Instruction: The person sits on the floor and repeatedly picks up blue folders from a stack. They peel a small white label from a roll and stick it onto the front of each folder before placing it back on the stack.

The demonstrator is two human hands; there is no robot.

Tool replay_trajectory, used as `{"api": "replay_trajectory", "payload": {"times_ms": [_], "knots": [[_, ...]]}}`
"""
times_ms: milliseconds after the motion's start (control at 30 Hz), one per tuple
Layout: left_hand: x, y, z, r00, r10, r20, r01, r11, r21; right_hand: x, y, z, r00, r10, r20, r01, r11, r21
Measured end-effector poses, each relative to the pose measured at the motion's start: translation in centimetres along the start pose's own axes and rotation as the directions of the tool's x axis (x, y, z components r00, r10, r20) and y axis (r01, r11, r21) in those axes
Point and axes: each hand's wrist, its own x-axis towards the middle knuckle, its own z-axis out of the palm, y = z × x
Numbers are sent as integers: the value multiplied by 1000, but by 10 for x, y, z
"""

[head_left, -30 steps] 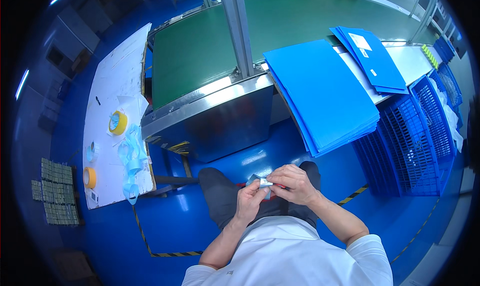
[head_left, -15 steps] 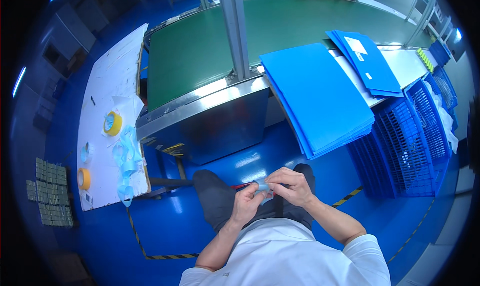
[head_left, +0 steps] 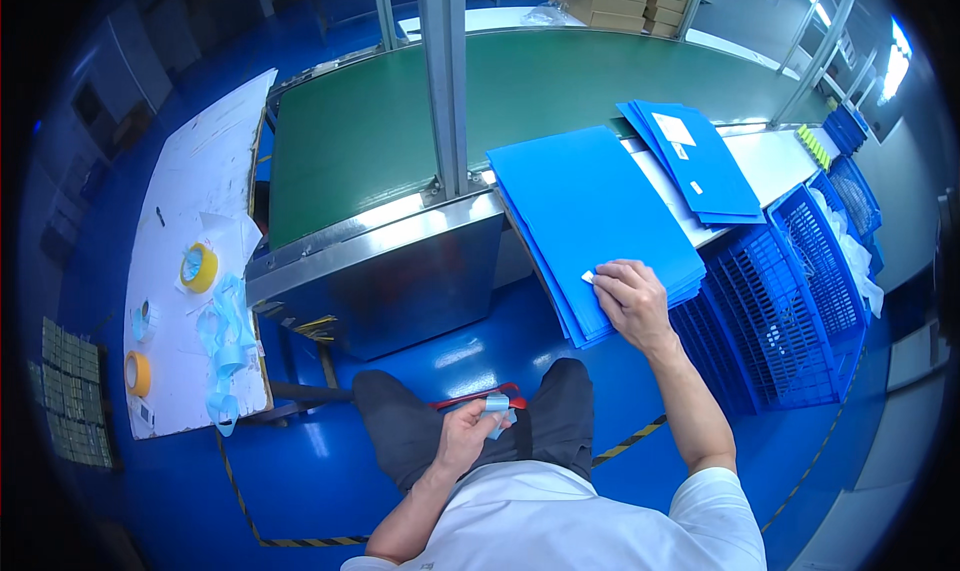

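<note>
My right hand (head_left: 636, 303) reaches out over a stack of blue plastic sheets (head_left: 600, 206). Between its pinched fingertips is a small white label (head_left: 588, 277), at the near part of the top sheet; whether it touches the sheet I cannot tell. Down over my lap, my left hand (head_left: 465, 439) is closed on a light blue strip of label backing (head_left: 498, 405), part of which hangs below the fingers. Just beyond that strip, between my knees, lies a red object (head_left: 480, 396), partly hidden by the strip and hand.
A white table (head_left: 180, 321) on the left bears yellow tape (head_left: 199, 268), orange tape (head_left: 137, 373) and loose blue strips (head_left: 228, 323). Ahead runs a green conveyor (head_left: 350, 131) with a metal post (head_left: 443, 81). More blue sheets (head_left: 690, 161) and blue crates (head_left: 790, 301) are on the right.
My right hand has left my lap and moved forward and right to the blue stack with the white label. My left hand stays over my lap with the strip. The view has shifted.
</note>
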Motion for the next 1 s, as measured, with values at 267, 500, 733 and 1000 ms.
{"api": "replay_trajectory", "payload": {"times_ms": [267,500,733,1000], "knots": [[6,-16,-5,998,-66,-10,66,998,20,-9,-18,-24,969,61,239,-71,997,34],[11,-30,-6,999,-51,20,51,998,-24,-18,-25,-21,958,-1,288,3,1000,-7],[16,-48,-13,996,-69,62,68,998,16,-27,-33,-24,976,-131,176,125,991,44],[27,-60,-18,989,-124,81,120,991,54,-11,16,-48,951,-76,-298,117,986,119]]}}
